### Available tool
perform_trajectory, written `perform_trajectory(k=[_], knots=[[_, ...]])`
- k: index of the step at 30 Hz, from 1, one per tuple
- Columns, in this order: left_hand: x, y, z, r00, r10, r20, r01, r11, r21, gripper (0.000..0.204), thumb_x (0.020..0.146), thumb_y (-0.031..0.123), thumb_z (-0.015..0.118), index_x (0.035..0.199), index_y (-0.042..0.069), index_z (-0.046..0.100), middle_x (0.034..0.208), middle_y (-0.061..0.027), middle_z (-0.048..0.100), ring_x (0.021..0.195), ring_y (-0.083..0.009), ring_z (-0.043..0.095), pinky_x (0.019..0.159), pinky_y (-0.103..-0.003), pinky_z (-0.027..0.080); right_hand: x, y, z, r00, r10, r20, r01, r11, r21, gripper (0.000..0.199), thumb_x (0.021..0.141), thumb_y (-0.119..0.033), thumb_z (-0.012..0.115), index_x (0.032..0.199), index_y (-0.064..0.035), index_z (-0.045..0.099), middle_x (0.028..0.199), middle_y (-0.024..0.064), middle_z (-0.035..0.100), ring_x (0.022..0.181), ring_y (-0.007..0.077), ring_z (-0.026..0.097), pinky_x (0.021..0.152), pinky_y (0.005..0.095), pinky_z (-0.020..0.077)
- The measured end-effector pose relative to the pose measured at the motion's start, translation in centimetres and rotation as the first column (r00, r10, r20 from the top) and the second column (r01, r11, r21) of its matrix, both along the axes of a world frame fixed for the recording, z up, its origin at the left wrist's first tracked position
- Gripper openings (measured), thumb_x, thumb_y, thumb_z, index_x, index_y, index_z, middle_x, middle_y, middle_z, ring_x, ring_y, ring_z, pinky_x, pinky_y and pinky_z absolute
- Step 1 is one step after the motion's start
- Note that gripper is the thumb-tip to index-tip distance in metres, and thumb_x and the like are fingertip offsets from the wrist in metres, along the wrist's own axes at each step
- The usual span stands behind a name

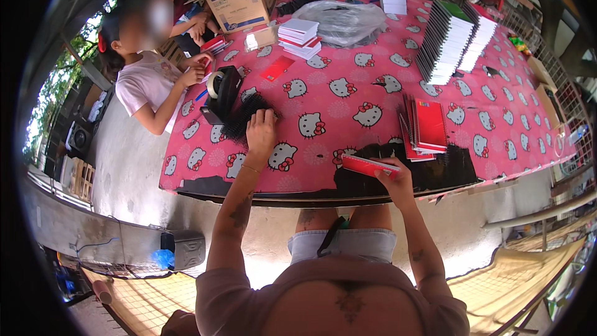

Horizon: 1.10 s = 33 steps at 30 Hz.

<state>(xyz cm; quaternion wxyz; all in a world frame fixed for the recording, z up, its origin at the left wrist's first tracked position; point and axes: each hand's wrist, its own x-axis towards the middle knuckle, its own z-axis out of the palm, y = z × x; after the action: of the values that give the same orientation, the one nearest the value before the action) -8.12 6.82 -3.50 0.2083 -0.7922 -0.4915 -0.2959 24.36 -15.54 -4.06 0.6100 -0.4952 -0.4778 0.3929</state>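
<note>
Reaching into a pile of black spiral binding combs [244, 118] with the left hand [261, 130], fingers closed on them, right hand [393, 173] gripping a red notebook [368, 165] at the table's near edge, stack of red notebooks [426, 127] just beyond, pink cat-print tablecloth [348, 96], tape dispenser [221, 90] beside the combs, another person [149, 81] at the left.

An open-air notebook-binding workshop: a long tabletop [348, 96] under a pink cartoon-cat cloth carries rows of spiral-bound white notebooks [446, 40], a stack of red-covered notebooks [428, 126], black plastic binding coils [245, 117] and a brown cardboard box [241, 1].
</note>
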Motion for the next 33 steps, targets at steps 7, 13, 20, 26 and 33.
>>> perform_trajectory(k=[7,13,20,26,33], knots=[[2.4,-4.8,1.3,0.951,-0.273,0.148,0.298,0.935,-0.194,0.019,0.09,0.011,0.065,0.109,0.01,0.069,0.092,-0.01,0.064,0.072,-0.0297,0.064,0.062,-0.042,0.052,0.6,0.3,-1.0,0.99,0.13,0.054,-0.127,0.991,-0.045,0.027,0.093,-0.004,0.067,0.119,0.0021,0.067,0.11,0.0072,0.071,0.101,0.0118,0.063,0.09,0.0258,0.0488],[8.4,-13.7,4.7,0.653,-0.374,0.658,0.699,0.632,-0.334,0.016,0.09,0.004,0.069,0.106,0.002,0.071,0.093,-0.0128,0.071,0.078,-0.0194,0.068,0.067,-0.029,0.054,0.6,0.4,-0.8,0.989,0.112,0.1,-0.11,0.994,-0.025,0.026,0.093,0.0,0.065,0.119,0.0022,0.067,0.108,0.0079,0.071,0.099,0.0121,0.063,0.09,0.026,0.049],[9.1,-13.1,3.7,0.645,-0.361,0.674,0.677,0.679,-0.284,0.018,0.086,0.003,0.073,0.104,0.001,0.071,0.092,-0.0123,0.071,0.08,-0.0201,0.069,0.069,-0.029,0.055,0.6,0.4,-0.9,0.993,0.092,0.073,-0.092,0.996,-0.009,0.026,0.092,0.001,0.065,0.118,0.0023,0.067,0.108,0.007,0.07,0.098,0.0115,0.063,0.089,0.0252,0.0487],[9.3,-12.5,3.2,0.668,-0.445,0.596,0.648,0.742,-0.173,0.017,0.085,0.004,0.075,0.1,0.002,0.069,0.09,-0.0105,0.067,0.074,-0.0226,0.068,0.062,-0.031,0.053,0.5,0.5,-0.8,0.994,0.099,0.048,-0.096,0.994,-0.045,0.026,0.092,0.001,0.065,0.118,0.0021,0.067,0.107,0.0072,0.07,0.097,0.0114,0.062,0.089,0.0251,0.0483],[9.1,-12.0,3.2,0.635,-0.382,0.671,0.693,0.666,-0.277,0.017,0.084,0.002,0.075,0.098,0.002,0.065,0.085,-0.0098,0.064,0.073,-0.0229,0.067,0.062,-0.031,0.052,0.7,0.2,-0.7,0.992,0.109,0.057,-0.107,0.994,-0.039,0.025,0.093,0.0,0.065,0.118,0.0019,0.067,0.107,0.0074,0.07,0.097,0.0116,0.062,0.089,0.026,0.0487]])
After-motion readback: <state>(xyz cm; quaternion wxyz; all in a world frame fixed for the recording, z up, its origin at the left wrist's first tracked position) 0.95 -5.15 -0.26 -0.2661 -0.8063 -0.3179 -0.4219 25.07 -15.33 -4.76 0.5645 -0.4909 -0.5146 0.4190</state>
